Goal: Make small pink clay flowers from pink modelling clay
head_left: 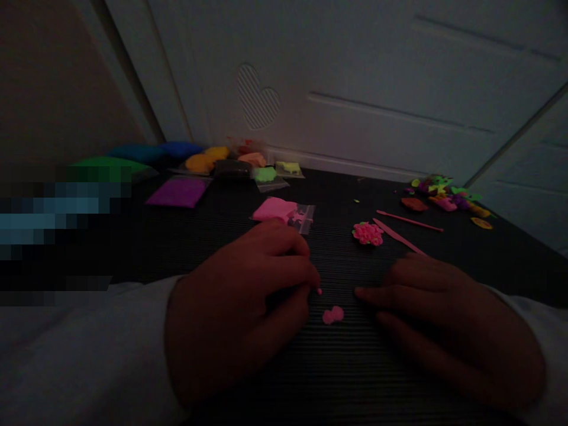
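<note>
My left hand (pixel 248 302) pinches a tiny pink clay ball (pixel 319 291) at the tips of thumb and forefinger, just above the dark table. Close by on the table lie two small flattened pink clay pieces (pixel 332 315), touching or overlapping. To their right rests my right hand (pixel 448 325), holding nothing, with its forefinger and thumb stretched toward them and apart. Its other fingers are partly hidden. Beyond the hands sits a pink clay flower (pixel 367 234) with green at its edge. An opened bag of pink clay (pixel 275 209) lies behind my left hand.
Two pink modelling tools (pixel 408 220) lie beyond my right hand. Colourful clay pieces (pixel 444 192) are heaped at the back right. Several bags of clay, including a purple one (pixel 178 192), line the back left. A white panelled surface (pixel 355 77) rises behind the ridged dark table (pixel 328 378).
</note>
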The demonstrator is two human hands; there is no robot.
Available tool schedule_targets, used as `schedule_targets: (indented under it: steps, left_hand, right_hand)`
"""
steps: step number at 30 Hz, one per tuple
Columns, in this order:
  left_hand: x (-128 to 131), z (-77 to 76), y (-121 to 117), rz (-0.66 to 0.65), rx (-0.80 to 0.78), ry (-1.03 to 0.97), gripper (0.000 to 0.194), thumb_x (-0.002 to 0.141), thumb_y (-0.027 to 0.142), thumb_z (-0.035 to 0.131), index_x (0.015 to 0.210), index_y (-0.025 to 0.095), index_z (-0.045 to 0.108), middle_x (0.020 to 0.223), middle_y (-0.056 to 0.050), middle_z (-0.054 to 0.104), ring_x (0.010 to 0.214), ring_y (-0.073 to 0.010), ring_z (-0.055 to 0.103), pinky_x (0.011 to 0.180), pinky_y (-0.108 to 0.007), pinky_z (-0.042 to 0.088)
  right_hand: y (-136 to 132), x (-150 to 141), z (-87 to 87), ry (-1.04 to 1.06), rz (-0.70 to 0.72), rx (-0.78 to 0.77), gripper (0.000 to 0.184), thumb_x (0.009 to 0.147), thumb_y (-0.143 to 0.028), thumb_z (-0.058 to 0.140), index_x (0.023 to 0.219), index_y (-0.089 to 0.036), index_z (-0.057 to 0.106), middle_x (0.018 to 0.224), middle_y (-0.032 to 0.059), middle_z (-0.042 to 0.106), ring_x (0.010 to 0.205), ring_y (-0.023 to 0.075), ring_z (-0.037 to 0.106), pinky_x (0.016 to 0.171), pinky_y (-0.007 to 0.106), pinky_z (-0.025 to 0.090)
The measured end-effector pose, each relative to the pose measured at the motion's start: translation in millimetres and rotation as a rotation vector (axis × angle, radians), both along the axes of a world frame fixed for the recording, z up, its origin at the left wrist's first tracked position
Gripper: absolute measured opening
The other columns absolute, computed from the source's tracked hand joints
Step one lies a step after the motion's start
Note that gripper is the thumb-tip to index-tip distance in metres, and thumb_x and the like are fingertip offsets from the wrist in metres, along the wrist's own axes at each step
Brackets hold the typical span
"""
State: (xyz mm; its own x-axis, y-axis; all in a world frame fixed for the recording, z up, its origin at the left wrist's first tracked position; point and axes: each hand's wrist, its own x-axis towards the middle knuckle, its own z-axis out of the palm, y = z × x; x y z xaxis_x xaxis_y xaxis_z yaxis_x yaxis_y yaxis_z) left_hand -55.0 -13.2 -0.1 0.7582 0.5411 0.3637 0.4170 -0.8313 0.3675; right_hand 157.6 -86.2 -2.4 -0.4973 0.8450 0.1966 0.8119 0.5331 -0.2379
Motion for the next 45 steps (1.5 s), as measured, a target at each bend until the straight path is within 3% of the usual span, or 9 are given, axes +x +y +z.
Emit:
schedule_targets:
  steps: [17, 31, 45]
  left_hand:
    - [1.6, 0.6, -1.5, 0.006, 0.005, -0.020, 0.018, 0.070, 0.012, 0.046, 0.072, 0.020, 0.061, 0.083, 0.000, 0.052, 0.078, -0.0122, 0.049, 0.066, -0.023, 0.041]
    - [1.4, -0.6, -1.6, -0.018, 0.016, -0.036, 0.018, 0.070, 0.011, 0.045, 0.074, 0.020, 0.061, 0.083, -0.001, 0.052, 0.078, -0.0122, 0.049, 0.066, -0.024, 0.041]
    - [1.3, -0.6, -1.7, -0.031, 0.011, -0.044, 0.017, 0.070, 0.010, 0.046, 0.074, 0.019, 0.061, 0.083, 0.000, 0.052, 0.078, -0.0106, 0.048, 0.067, -0.023, 0.039]
  right_hand:
    - [0.6, -1.6, 2.2, -0.051, 0.013, 0.047, 0.027, 0.072, -0.013, 0.048, 0.096, -0.018, 0.057, 0.069, 0.0014, 0.052, 0.062, 0.0129, 0.043, 0.057, 0.029, 0.029]
    - [0.3, -0.1, 3.0, 0.050, -0.001, 0.101, 0.026, 0.075, -0.010, 0.043, 0.096, -0.017, 0.058, 0.067, 0.0020, 0.052, 0.061, 0.0113, 0.044, 0.055, 0.026, 0.033]
    - [-1.3, 0.3, 0.2, 0.054, 0.015, 0.055, 0.027, 0.077, -0.012, 0.042, 0.098, -0.017, 0.056, 0.073, 0.0029, 0.052, 0.065, 0.0147, 0.041, 0.058, 0.032, 0.029]
